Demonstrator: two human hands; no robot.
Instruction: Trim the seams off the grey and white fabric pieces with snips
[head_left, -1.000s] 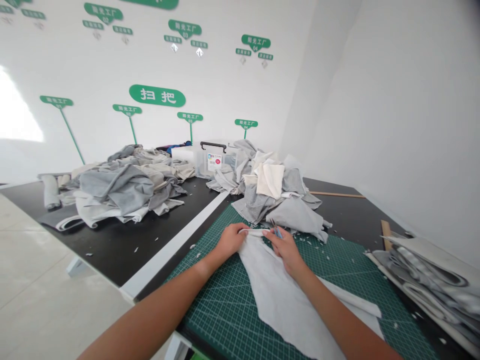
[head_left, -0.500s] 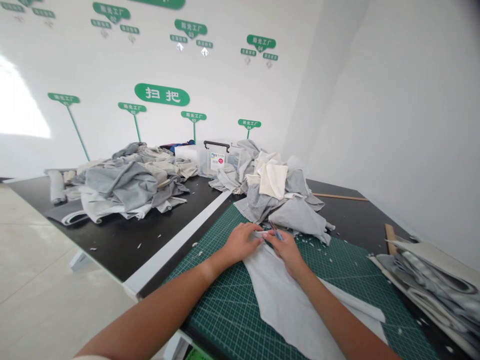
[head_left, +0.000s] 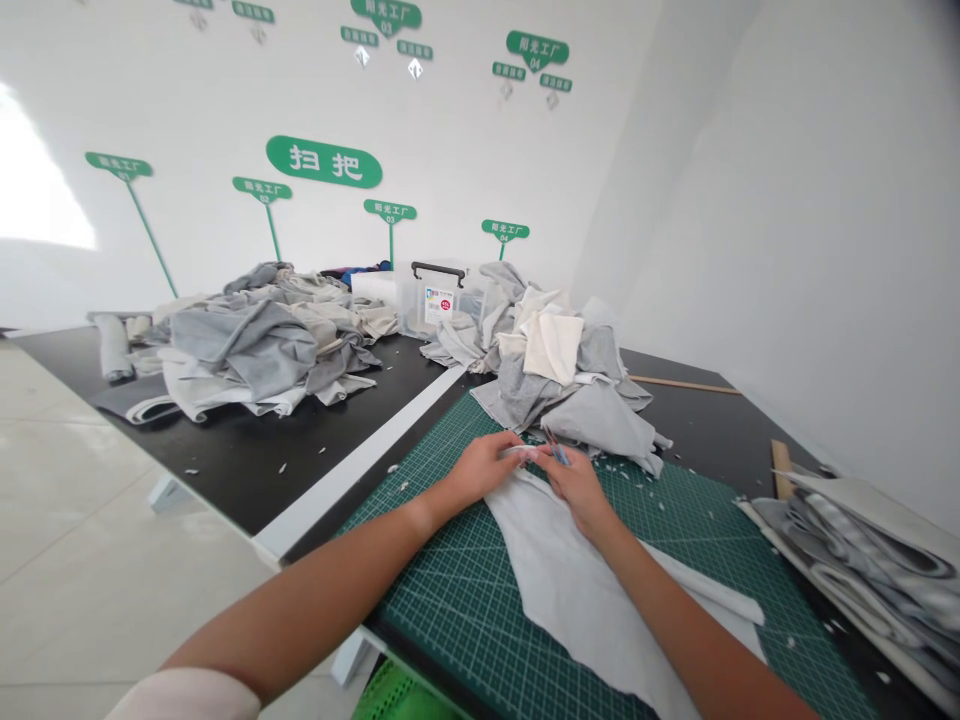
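A light grey piece of fabric (head_left: pixel 570 580) lies spread on the green cutting mat (head_left: pixel 465 610) in front of me. My left hand (head_left: pixel 484 465) pinches the far edge of the fabric between fingers and thumb. My right hand (head_left: pixel 574 478) is closed around small blue-handled scissors (head_left: pixel 553 446), their tip at the same fabric edge, close to my left fingers. Both hands nearly touch at the far end of the cloth.
A heap of grey and cream fabric (head_left: pixel 559 385) rises just beyond my hands. A second heap (head_left: pixel 247 345) lies on the black table at the left. A clear plastic box (head_left: pixel 435 298) stands at the back. Stacked grey pieces (head_left: pixel 862 570) lie at the right. Small scraps dot the mat.
My left hand has slid right along the fabric edge until it meets my right hand. The view has tilted down slightly.
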